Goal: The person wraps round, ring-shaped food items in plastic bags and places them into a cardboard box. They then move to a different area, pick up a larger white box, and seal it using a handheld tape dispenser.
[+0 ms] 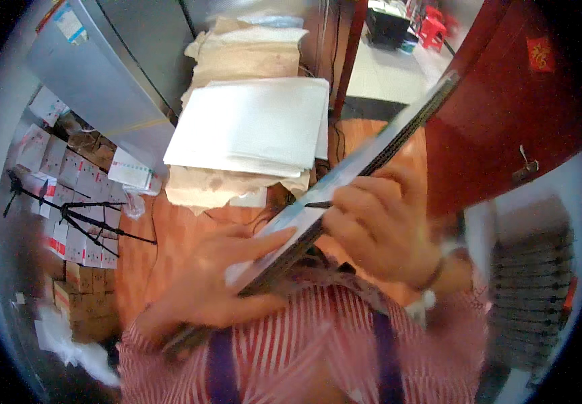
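A long flat board (409, 128) is tilted up edge-on before my chest, running from lower left to upper right. Its face is white, and its dark edge looks layered like corrugated cardboard. My left hand (213, 276) grips its lower end, with the thumb and fingers on opposite sides. Against the middle of the board is my right hand (378, 225), its fingers curled. A thin dark pointed tool (318, 205) sticks out from them over the white face; its kind does not show. Beyond the board lies a stack of white sheets (250, 128) on brown paper (200, 185).
A black tripod (79, 219) stands at left by stacked white boxes (69, 168) and brown cartons (82, 293). A grey cabinet (102, 74) rises at far left. At right are a dark red door (500, 101) and a stack of dark ribbed items (533, 269).
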{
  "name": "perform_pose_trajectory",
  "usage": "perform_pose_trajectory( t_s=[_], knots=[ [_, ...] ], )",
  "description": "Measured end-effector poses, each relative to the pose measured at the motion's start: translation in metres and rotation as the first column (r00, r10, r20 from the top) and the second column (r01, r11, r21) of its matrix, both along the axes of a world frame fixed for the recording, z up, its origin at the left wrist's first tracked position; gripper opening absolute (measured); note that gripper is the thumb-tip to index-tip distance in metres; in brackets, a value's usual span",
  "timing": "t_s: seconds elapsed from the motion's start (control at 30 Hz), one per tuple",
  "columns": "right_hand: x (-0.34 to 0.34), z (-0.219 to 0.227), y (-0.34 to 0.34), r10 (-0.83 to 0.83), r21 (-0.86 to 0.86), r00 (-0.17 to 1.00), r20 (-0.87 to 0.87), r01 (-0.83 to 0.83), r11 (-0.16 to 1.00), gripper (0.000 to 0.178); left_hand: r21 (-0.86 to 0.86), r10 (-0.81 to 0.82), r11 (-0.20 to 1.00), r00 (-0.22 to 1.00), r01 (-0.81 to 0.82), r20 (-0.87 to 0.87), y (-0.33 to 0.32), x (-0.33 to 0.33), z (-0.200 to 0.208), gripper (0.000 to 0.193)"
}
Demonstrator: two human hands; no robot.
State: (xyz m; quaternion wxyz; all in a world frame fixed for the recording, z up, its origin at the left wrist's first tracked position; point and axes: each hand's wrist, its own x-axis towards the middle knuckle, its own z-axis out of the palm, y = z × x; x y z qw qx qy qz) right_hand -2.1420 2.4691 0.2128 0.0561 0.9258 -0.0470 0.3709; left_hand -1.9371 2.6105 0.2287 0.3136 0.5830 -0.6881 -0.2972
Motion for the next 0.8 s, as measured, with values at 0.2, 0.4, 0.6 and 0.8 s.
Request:
perform_pose_trajectory(
  t_s=[0.2, 0.4, 0.6, 0.8],
  knots=[
    [0.089, 0.068, -0.009, 0.219, -0.13, 0.972, 0.085, -0.207, 0.97, 0.015, -0.148, 0.263, 0.954, 0.965, -0.261, -0.007, 0.026, 0.043, 0.09, 0.058],
    [0.187, 0.102, -0.077, 0.215, -0.209, 0.977, -0.008, -0.212, 0.955, 0.015, -0.111, 0.225, 0.963, 0.961, -0.244, -0.163, -0.042, 0.142, 0.117, 0.061],
    [0.262, 0.068, -0.126, 0.143, -0.069, 0.985, -0.093, -0.15, 0.986, 0.015, 0.038, 0.127, 0.992, 0.976, -0.123, -0.176, -0.111, 0.234, 0.088, 0.065],
    [0.296, 0.052, -0.151, 0.102, 0.041, 0.994, 0.03, -0.103, 0.994, 0.032, 0.287, 0.008, 0.952, 0.931, 0.104, -0.364, -0.146, 0.303, 0.061, 0.072]
  ],
)
